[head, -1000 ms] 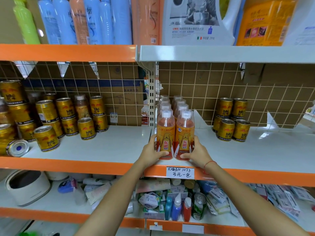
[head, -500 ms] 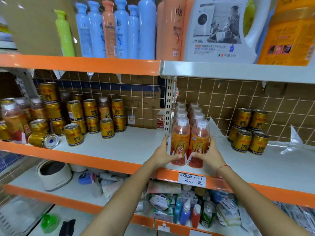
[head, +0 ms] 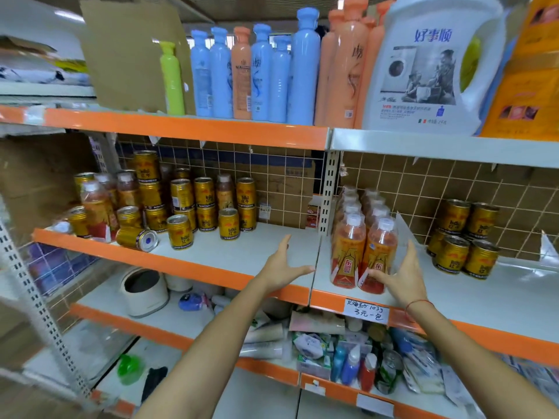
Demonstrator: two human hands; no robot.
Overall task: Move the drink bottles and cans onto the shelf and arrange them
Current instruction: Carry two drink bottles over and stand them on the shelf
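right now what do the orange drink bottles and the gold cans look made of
Orange drink bottles: clear glossy plastic by the look, liquid showing through above printed wraps, white screw caps. Gold cans: probably metal, shiny gold print, silvery rimmed tops.

We see two bare forearms with no sleeves. Just behind the right hand point(head: 400, 278), a thin red string bracelet point(head: 419, 304) goes around the wrist. The left hand point(head: 282, 267) wears nothing.

At twelve o'clock we see blue and orange shampoo bottles point(head: 260, 74) standing upright, a lime-green bottle point(head: 171, 83) just left of them, and a white detergent jug point(head: 429, 65) at one o'clock. A white pot point(head: 145, 293) sits at eight o'clock.
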